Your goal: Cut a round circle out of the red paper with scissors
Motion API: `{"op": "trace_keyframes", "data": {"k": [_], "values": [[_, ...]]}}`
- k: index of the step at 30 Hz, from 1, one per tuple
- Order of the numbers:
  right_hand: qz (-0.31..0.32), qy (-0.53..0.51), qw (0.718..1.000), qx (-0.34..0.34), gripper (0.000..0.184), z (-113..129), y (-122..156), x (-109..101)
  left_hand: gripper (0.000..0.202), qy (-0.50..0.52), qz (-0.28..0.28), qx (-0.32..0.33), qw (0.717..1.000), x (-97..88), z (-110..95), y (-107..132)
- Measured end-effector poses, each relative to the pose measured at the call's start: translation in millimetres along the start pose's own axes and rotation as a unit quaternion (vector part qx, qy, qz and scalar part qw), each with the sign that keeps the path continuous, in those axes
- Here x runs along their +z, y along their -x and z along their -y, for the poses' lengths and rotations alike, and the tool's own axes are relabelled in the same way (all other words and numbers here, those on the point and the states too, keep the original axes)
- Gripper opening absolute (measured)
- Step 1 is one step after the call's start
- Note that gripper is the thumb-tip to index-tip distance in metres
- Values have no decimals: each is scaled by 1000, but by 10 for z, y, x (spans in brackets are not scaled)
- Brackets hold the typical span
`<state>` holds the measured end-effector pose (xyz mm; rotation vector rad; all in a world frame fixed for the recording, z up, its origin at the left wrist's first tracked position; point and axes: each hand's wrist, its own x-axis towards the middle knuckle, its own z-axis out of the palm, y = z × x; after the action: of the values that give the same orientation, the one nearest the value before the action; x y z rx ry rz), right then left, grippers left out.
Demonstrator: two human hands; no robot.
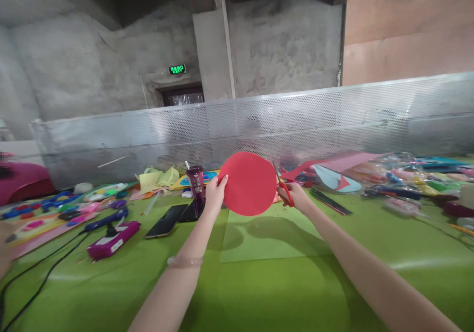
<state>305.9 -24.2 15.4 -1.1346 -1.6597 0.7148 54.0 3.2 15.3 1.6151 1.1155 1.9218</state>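
My left hand [216, 195] pinches the left edge of a round red sheet [249, 184], which looks like paper or card. The sheet is held up above the table, facing me. In my right hand [295, 197] is a pair of scissors [288, 194] with red handles, fingers wrapped round the loops. Its blades point upward beside the right edge of the red sheet; I cannot tell whether they touch it. Below lies a pale green sheet [270, 245] on the green table, with shadows of the hands and the red sheet across it.
Two dark phones [166, 221] and a purple cup with a straw [196, 184] stand left of centre. A purple power strip [114, 239] trails black cables. Paper offcuts [336, 178] and wrapped craft items lie right. A perforated metal partition [252, 120] runs behind. A person's pink sleeve [25, 181] shows at left.
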Motion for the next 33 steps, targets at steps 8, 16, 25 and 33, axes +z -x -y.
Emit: {"op": "trace_keyframes", "data": {"k": [8,16,25,33], "values": [[26,-24,999,6,24,23,33,4,41,31,-3,-7,1000,-34,9,-32],[21,-37,999,10,24,64,54,1,40,23,-8,-2,1000,-52,39,-54],[30,-38,999,3,23,68,60,-1,38,14,-2,-1,1000,-55,34,-41],[45,-34,998,-5,24,5,35,-2,41,13,-5,-1,1000,-48,10,-37]]}}
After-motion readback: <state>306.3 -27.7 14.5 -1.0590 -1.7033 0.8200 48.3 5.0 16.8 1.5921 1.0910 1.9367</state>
